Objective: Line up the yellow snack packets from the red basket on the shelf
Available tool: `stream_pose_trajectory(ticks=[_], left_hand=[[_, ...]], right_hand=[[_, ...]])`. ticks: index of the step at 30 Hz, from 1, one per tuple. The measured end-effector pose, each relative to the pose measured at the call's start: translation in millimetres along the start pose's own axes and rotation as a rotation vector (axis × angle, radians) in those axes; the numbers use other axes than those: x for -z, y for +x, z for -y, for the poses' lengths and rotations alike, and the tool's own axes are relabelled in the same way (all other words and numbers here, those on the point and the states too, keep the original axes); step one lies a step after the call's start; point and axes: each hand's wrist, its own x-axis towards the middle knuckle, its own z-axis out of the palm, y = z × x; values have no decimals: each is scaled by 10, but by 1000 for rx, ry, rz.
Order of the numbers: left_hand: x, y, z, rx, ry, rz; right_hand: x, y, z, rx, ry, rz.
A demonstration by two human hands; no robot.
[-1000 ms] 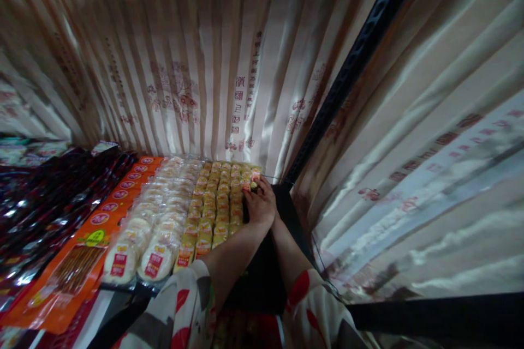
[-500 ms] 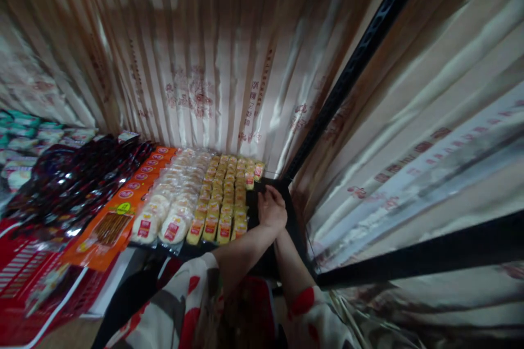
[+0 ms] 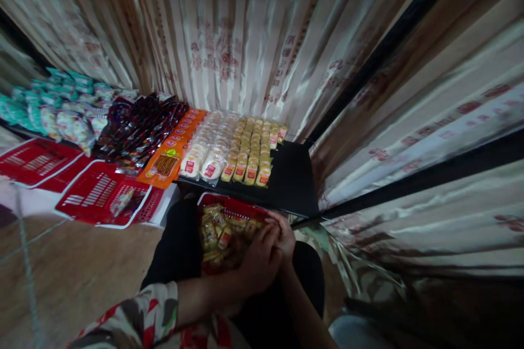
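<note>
My left hand [image 3: 258, 259] and my right hand [image 3: 286, 241] are together over the right side of a red basket [image 3: 241, 205] between my legs. The left fingers are bent and pressed against the right hand; anything between them is hidden. My right hand, by the basket rim, has its fingers curled toward the left hand. Loose yellow-wrapped snack packets [image 3: 216, 230] lie in the basket. On the black shelf [image 3: 291, 174] ahead stand tight rows of similar yellow packets [image 3: 246, 144], with a short row at the back right.
Left of the yellow packets lie round white wrapped crackers [image 3: 202, 147], an orange snack bag [image 3: 161, 163], dark shiny packets [image 3: 141, 125] and green packets [image 3: 53, 92]. Red baskets [image 3: 98, 191] stand at the left. A printed curtain [image 3: 245, 38] and a black post [image 3: 380, 60] bound the shelf.
Both hands have moved from the shelf's bare right end down and back to the red basket. The view has shifted, bringing the basket and more of the floor into sight. The rows look unchanged.
</note>
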Motion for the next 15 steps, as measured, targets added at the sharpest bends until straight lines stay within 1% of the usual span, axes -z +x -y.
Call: stream_pose_trajectory(ticks=[2, 5, 6, 8, 10, 12, 15], left_hand=[[82, -164, 165, 77, 5, -5], [213, -225, 419, 208, 19, -44], [265, -203, 510, 278, 35, -69], [384, -117, 702, 465, 81, -147], [519, 1, 899, 661, 111, -247], [647, 117, 1083, 772, 105, -323], [768, 248, 1306, 827, 28, -425]], right_hand=[[-156, -219, -41, -69, -16, 86], [-400, -337, -88, -140, -83, 263], [-481, -331, -101, -156, -119, 320], [-643, -280, -127, -198, -203, 410], [-812, -206, -159, -244, -236, 457], [-984, -129, -202, -291, -161, 478], [-1220, -33, -292, -358, 28, 489]])
